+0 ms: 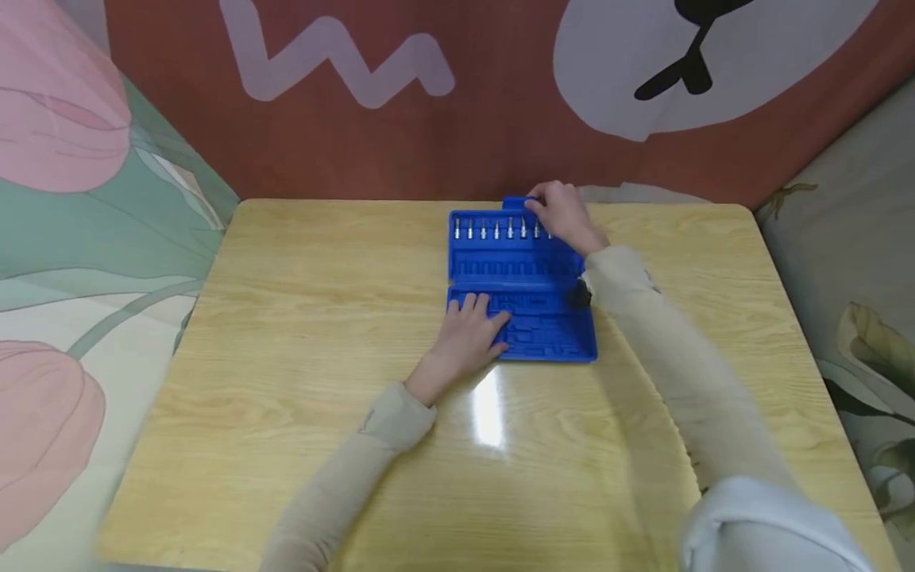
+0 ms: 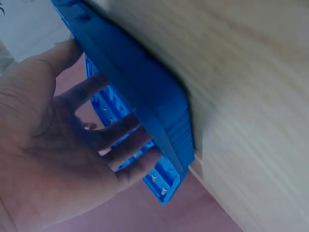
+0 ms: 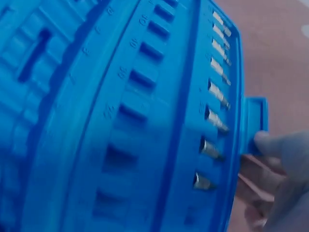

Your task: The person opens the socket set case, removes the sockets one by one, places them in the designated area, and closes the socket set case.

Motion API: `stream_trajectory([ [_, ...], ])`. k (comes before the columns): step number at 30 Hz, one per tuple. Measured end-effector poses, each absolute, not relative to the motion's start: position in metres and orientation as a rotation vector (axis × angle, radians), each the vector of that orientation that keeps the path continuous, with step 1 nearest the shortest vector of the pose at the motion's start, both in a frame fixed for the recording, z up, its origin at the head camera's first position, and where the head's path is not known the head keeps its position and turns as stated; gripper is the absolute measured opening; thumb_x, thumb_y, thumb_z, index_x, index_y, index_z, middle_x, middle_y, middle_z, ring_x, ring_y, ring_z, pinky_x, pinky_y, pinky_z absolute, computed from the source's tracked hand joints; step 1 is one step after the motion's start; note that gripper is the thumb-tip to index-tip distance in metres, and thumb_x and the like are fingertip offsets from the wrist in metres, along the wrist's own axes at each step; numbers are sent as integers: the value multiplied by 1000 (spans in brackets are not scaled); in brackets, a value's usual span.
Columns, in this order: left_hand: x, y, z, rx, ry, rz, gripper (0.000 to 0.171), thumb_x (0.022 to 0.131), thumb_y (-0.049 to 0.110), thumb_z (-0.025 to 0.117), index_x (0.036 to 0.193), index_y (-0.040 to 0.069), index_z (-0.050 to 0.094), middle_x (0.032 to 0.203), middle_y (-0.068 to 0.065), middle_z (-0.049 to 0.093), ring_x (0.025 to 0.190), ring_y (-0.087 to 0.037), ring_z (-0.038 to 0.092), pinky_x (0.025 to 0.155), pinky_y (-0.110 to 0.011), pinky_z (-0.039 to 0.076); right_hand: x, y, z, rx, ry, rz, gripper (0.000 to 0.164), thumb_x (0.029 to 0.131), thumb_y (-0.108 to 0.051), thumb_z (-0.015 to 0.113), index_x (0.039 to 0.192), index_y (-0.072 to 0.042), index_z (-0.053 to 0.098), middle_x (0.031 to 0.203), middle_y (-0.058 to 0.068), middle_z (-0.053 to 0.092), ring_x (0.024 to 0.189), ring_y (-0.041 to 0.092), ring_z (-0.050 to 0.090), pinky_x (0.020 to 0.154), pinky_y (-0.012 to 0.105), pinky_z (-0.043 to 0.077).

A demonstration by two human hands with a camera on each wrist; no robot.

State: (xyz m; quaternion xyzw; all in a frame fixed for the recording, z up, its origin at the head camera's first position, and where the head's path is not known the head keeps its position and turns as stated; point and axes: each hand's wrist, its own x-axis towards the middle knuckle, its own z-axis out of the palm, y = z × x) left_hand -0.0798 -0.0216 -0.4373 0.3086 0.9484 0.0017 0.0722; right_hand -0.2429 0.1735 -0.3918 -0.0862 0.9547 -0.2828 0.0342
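Observation:
A blue plastic tool case (image 1: 516,280) lies unfolded on the table. A row of silver socket bits (image 3: 216,119) stands along the far edge of its far half; the other moulded slots (image 3: 140,78) in view hold nothing. My right hand (image 1: 562,213) pinches the tab (image 3: 256,118) on the far rim, thumb on top and fingers beneath. At the near half, my left hand (image 1: 468,334) rests with spread fingers over the left side. In the left wrist view, its fingertips reach over the case's rim (image 2: 145,116).
The wooden table (image 1: 322,318) extends on all sides of the case. A brown printed backdrop (image 1: 486,143) rises right behind its far edge. A small black object (image 1: 580,295) shows beside the right sleeve, its kind unclear.

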Motion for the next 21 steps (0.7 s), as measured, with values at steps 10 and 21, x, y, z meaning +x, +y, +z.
stream_trajectory([
  [10, -65, -21, -445, 820, 2836, 15, 65, 96, 54, 48, 153, 31, 28, 148, -13, 35, 137, -39, 28, 109, -61, 20, -245, 156, -432, -162, 2883, -899, 28, 102, -17, 48, 114, 1, 66, 82, 17, 65, 66, 28, 60, 61, 40, 46],
  [21, -72, -22, -448, 810, 2845, -50, 59, 98, 55, 42, 152, 33, 32, 151, -9, 32, 140, -38, 23, 109, -61, 20, -252, 154, -441, -93, 2840, -885, 31, 104, -20, 44, 115, 1, 65, 89, 17, 64, 81, 31, 60, 85, 51, 46],
])
